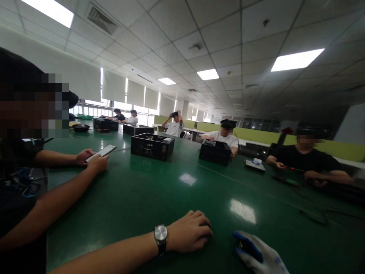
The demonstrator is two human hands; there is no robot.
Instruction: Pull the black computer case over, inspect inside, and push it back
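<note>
Green table beneath it, the left hand rests with fingers curled shut, gripping nothing. Just right of the knuckles lies a white-and-blue glove, probably soft, light and limp, best pinched at the cuff. Whether the right hand fills it cannot be told.

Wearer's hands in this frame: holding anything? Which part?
Nothing visibly held. The left hand, watch on wrist, rests curled, knuckles up, on the green table; its palm is hidden. The gloved right hand lies beside it, cut off by the frame.

no readable text, labels or signs
</note>
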